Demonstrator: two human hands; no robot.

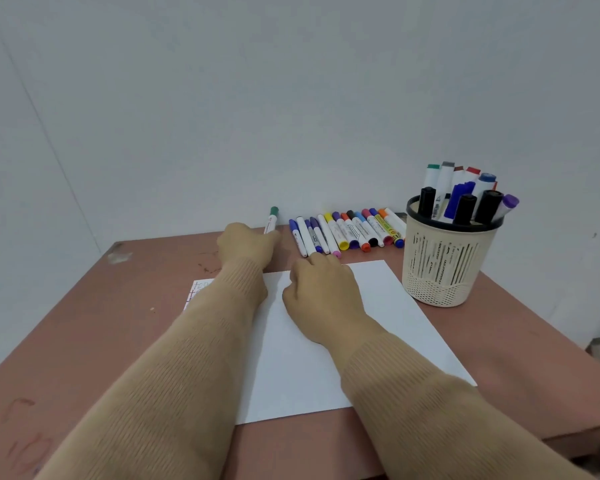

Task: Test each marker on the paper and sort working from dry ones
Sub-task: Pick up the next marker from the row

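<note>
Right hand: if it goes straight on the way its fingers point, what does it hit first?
Right hand would probably meet the row of markers beyond the paper first: its fingers are nearly at the pink-capped marker. Depth unclear.

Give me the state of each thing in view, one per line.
green marker, capped, gripped by the left hand.
white paper, flat, blank where visible.
right hand, resting on the white paper, holding nothing.
marker row, capped, lying on the table.
basket, upright, holding markers.

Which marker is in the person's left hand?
The green-capped marker, sticking up from the left hand; the others lie in a row or stand in the basket.
</note>
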